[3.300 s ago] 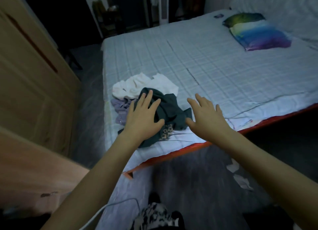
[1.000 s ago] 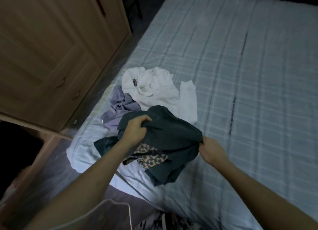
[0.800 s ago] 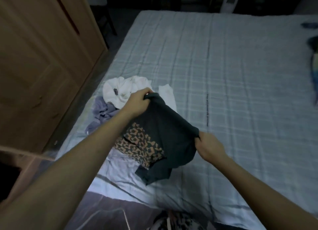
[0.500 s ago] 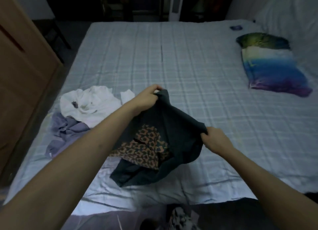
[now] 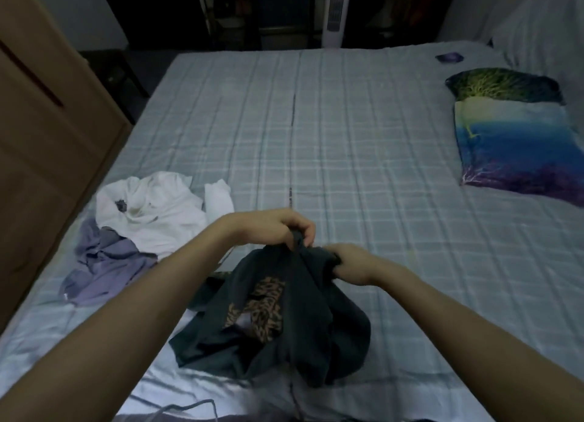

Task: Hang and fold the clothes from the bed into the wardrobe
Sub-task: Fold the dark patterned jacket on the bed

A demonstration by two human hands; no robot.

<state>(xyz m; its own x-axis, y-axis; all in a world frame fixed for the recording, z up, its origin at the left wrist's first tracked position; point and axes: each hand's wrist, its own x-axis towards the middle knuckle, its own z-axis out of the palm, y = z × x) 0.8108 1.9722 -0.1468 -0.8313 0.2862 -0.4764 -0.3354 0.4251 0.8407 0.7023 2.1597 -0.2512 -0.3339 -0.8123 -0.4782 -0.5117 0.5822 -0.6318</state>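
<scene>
A dark green garment [image 5: 297, 333] with a leopard-print patch hangs over the near part of the bed [image 5: 347, 143]. My left hand [image 5: 278, 227] pinches its top edge, and my right hand [image 5: 350, 263] grips the same edge just to the right. The lower part of the garment bunches on the checked sheet. To the left lie a crumpled white garment [image 5: 155, 210] and a lilac garment [image 5: 101, 263], touching each other. The wooden wardrobe [image 5: 41, 143] stands along the left side of the bed.
A multicoloured pillow [image 5: 518, 137] lies at the bed's right side, with a small dark object [image 5: 448, 57] beyond it. A white tower fan [image 5: 331, 11] stands past the far edge. A thin cable [image 5: 189, 407] runs along the near edge.
My hands have come close together on the dark green garment's top edge, gathering it. The garment has shifted right, away from the white and lilac clothes.
</scene>
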